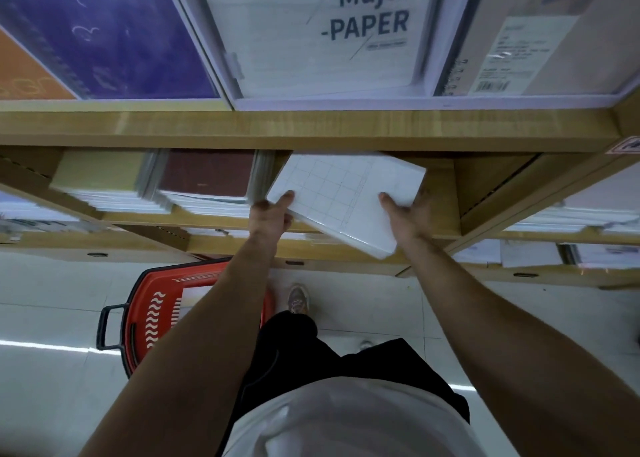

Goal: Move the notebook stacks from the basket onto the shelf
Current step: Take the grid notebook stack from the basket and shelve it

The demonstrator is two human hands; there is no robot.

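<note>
White grid-printed notebook stack [346, 200]: askew, half inside light wooden shelf [440, 193], corner overhanging shelf front. Grip: left hand [268, 215] and right hand [405, 214] clasp its sides, thumbs atop. Risk: released skewed, it likely tips out.

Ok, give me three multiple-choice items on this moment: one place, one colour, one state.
1. Where is the red basket? A in a hand; B on the floor; C on a chair.
2. Colour of the neighbouring stack left of the white notebook stack? A green; B black; C maroon.
3. What holds the white notebook stack? A both hands; B one hand; C nothing.
B: it stands on the floor. C: its maroon cover shows. A: left hand and right hand grip it.
</note>
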